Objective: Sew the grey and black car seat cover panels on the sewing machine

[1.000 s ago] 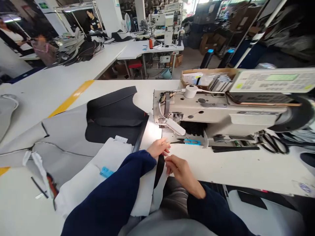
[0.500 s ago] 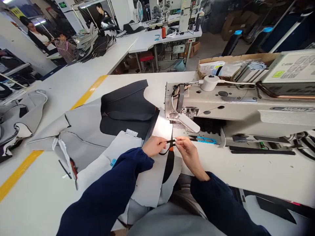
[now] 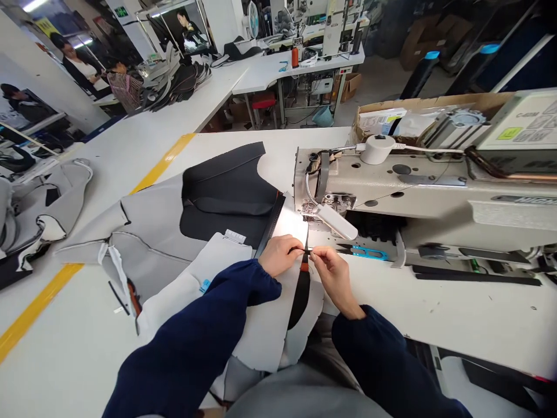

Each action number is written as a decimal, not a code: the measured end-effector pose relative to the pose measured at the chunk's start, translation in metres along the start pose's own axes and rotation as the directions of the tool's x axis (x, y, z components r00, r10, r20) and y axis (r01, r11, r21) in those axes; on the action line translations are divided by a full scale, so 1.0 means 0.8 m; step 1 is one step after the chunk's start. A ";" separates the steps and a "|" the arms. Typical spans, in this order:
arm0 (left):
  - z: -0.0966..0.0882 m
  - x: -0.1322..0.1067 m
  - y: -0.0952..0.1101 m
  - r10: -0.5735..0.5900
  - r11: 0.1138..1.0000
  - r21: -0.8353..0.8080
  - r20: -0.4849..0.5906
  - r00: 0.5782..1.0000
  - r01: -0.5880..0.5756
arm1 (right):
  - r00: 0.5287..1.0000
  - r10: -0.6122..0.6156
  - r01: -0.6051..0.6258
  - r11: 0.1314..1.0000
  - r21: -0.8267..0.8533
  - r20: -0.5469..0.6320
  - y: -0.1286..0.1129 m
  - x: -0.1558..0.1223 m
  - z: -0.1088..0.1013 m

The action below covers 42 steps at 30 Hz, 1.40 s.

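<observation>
My left hand point(image 3: 282, 255) and my right hand point(image 3: 334, 274) meet in front of the sewing machine point(image 3: 435, 217), fingertips closed on a short thin black strip point(image 3: 307, 251) between them. Most of the strip is hidden by my fingers. Beneath the hands lies a light grey fabric piece point(image 3: 265, 325) with a black band and a small orange patch point(image 3: 304, 266). It adjoins a black padded panel point(image 3: 226, 194) to the left. Blue-handled thread snips point(image 3: 369, 252) rest on the machine bed, just right of my right hand.
A lit white lamp point(image 3: 337, 222) hangs by the needle area. Behind the machine stands a cardboard box point(image 3: 361, 113) of parts. More grey sewn pieces point(image 3: 65, 191) lie at the left, past yellow tape point(image 3: 163, 165). Black strips point(image 3: 474, 275) lie at right. Several people work in the background.
My hands have drawn closer together, and the black loop that hung below my left fingers no longer shows. The whole view has shifted slightly.
</observation>
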<state>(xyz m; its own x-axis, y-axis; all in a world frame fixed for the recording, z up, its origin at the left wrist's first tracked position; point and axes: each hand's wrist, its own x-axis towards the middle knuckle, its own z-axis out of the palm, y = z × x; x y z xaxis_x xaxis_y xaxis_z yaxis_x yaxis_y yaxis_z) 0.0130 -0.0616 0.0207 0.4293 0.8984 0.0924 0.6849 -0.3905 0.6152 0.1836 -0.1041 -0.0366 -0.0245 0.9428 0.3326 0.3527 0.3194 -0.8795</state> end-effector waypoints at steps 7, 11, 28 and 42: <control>-0.001 0.073 -0.027 0.011 0.967 0.256 -0.041 0.999 -0.001 | 0.710 -0.329 0.622 0.708 -0.335 0.623 0.022 -0.002 -0.019; 0.017 0.090 -0.042 0.019 0.927 0.374 -0.048 0.999 0.000 | 0.609 -0.346 0.696 0.664 -0.272 0.713 0.020 0.007 -0.005; 0.035 0.110 -0.040 -0.004 0.829 0.552 -0.152 0.988 0.088 | 0.658 -0.574 0.718 0.673 -0.178 0.487 0.021 0.008 0.004; 0.015 0.077 -0.026 0.080 0.747 0.665 -0.109 0.991 0.013 | 0.708 -0.471 0.679 0.659 -0.324 0.526 0.026 0.003 -0.008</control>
<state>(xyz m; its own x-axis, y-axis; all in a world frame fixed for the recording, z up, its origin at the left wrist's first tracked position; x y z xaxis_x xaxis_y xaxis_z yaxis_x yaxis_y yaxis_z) 0.0324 -0.0004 0.0039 0.4160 0.8807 0.2266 0.9084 -0.4138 -0.0597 0.1971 -0.0960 -0.0521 -0.6752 0.5677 0.4710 0.5188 0.8194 -0.2439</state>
